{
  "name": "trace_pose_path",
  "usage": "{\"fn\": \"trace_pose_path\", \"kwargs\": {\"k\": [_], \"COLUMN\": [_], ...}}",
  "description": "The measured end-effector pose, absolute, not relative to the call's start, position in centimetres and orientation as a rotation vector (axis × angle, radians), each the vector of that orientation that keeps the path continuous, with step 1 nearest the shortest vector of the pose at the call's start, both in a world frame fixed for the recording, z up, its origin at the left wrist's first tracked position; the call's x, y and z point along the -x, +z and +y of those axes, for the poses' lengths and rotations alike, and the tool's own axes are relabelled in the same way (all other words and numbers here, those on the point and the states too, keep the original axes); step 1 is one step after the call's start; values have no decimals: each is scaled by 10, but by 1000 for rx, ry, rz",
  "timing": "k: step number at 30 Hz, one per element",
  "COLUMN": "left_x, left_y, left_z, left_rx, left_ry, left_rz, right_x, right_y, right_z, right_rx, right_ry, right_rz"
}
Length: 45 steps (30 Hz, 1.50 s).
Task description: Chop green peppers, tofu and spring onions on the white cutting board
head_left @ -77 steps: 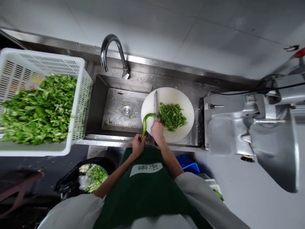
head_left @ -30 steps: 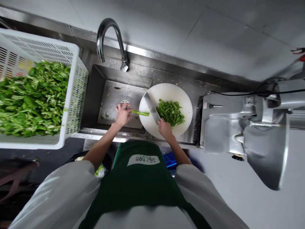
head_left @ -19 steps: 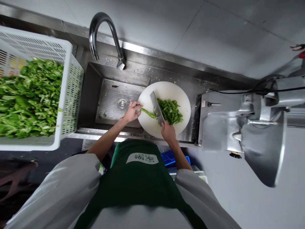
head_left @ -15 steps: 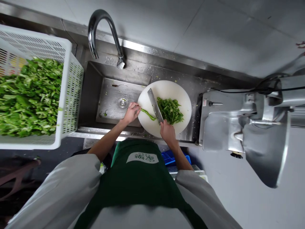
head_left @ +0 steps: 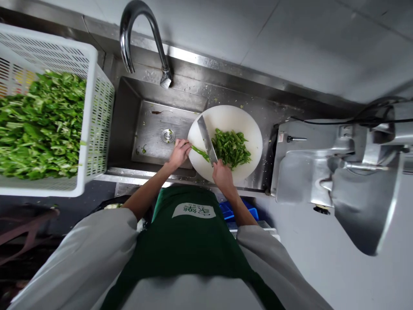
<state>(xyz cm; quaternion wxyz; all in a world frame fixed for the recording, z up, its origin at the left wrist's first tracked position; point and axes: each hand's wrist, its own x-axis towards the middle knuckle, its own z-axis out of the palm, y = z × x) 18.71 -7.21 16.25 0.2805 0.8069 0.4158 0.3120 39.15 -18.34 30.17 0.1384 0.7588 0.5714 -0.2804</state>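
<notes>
My left hand (head_left: 180,153) pinches one end of a long green chili pepper (head_left: 200,152) at the left edge of a round white cutting board (head_left: 253,129). In my right hand (head_left: 223,175) is the handle of a cleaver (head_left: 207,140), fingers wrapped round it. Its broad blade points up and to the left across the board, its lower part close against the pepper's right end. Whether the edge is in the pepper cannot be made out. Right of the blade lies a heap of cut green peppers (head_left: 232,148).
A sink basin (head_left: 151,142) with a drain and scraps lies left of the board, below a curved faucet (head_left: 142,8). A white crate (head_left: 88,125) full of cut green peppers stands at far left. On the right is a metal slicing machine (head_left: 300,168).
The cleaver and my right hand have shifted slightly left, closer over the pepper's right end. My left hand still pinches the pepper. The whole view has tilted a little.
</notes>
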Motion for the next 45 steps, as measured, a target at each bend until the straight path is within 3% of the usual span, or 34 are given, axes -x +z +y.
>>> {"fn": "trace_pose_path", "kwargs": {"k": [35,45], "left_x": [-214,-196], "left_y": [175,167], "left_z": [-113,-102], "left_rx": [-2225,-2142], "left_ry": [712,786], "left_rz": [1056,1169], "right_x": [-388,-396], "right_y": [309,288], "right_z": [-189,-179], "right_rx": [-2069,-2112], "right_ry": [-904,-966], "right_rz": [1784,1780]}}
